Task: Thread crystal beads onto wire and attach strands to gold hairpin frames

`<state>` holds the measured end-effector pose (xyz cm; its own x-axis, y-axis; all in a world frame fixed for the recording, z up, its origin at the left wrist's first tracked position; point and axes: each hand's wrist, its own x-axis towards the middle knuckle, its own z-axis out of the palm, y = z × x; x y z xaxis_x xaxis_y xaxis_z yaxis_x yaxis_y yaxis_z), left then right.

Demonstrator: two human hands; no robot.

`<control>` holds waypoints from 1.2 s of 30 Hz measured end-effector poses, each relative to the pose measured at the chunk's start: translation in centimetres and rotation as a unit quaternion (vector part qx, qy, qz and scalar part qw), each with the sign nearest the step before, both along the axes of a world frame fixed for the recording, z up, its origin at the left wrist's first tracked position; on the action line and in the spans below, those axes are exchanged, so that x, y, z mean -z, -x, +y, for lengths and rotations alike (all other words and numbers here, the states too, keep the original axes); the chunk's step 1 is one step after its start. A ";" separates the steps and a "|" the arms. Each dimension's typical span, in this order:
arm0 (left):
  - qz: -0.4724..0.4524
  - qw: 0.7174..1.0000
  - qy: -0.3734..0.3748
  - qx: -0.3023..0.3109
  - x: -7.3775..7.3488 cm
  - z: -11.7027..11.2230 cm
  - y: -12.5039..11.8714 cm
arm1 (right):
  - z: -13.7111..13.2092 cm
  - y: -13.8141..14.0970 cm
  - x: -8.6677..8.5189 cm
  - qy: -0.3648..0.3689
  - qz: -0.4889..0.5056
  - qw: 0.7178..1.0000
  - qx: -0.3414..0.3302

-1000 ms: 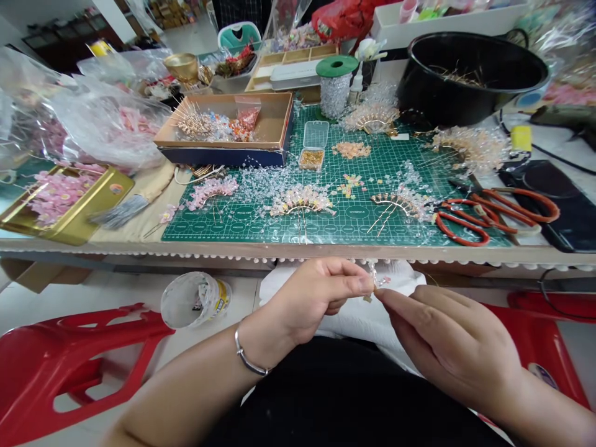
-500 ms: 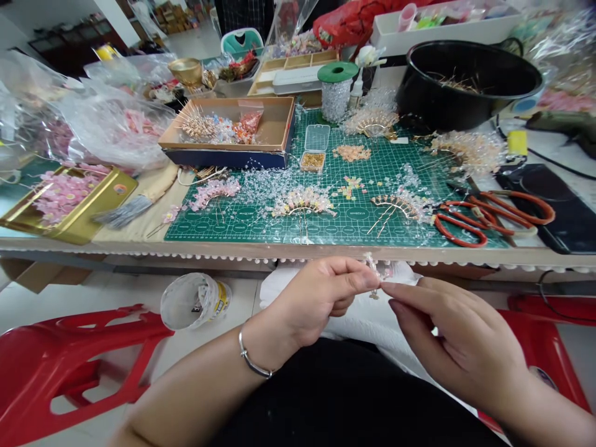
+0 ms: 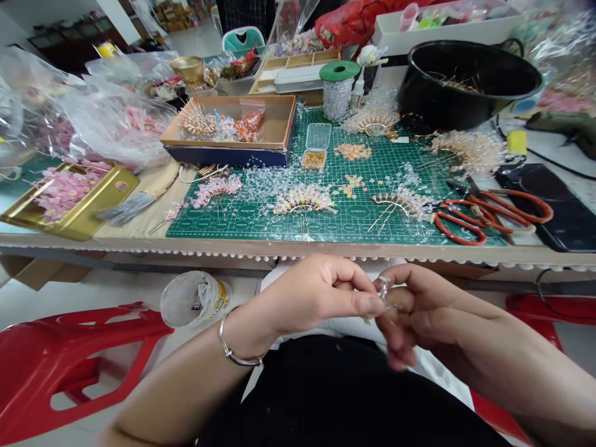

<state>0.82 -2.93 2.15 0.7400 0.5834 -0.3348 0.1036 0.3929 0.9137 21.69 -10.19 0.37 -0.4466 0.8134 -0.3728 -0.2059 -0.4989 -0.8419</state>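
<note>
Below the table's front edge, my left hand (image 3: 326, 295) pinches a small clear-beaded ornament (image 3: 383, 290) between thumb and fingers. My right hand (image 3: 433, 313) meets it from the other side, its fingers curled around the ornament. Most of the piece is hidden by the fingers. On the green cutting mat (image 3: 261, 226) beyond my hands lie a beaded hair comb (image 3: 303, 202) with yellow and pink flowers, a paler hair comb (image 3: 403, 202) and a pink flower comb (image 3: 216, 189). Loose clear bead sprays (image 3: 265, 186) lie among them.
Orange-handled scissors (image 3: 460, 226) and a dark phone (image 3: 542, 205) lie at the right. A black basin (image 3: 470, 87) stands behind. A cardboard box (image 3: 274, 152) of beads and a gold tin (image 3: 69, 226) of pink flowers are at left. Red stools (image 3: 28, 354) flank me.
My right hand has turned and its fingers now curl around the ornament instead of pinching at its edge. My left hand has tilted slightly downward, still holding it.
</note>
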 end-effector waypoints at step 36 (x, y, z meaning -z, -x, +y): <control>0.141 0.938 -0.316 -0.010 1.6 -0.9 -0.1 | 0.7 1.3 0.6 0.209 0.146 0.962 0.099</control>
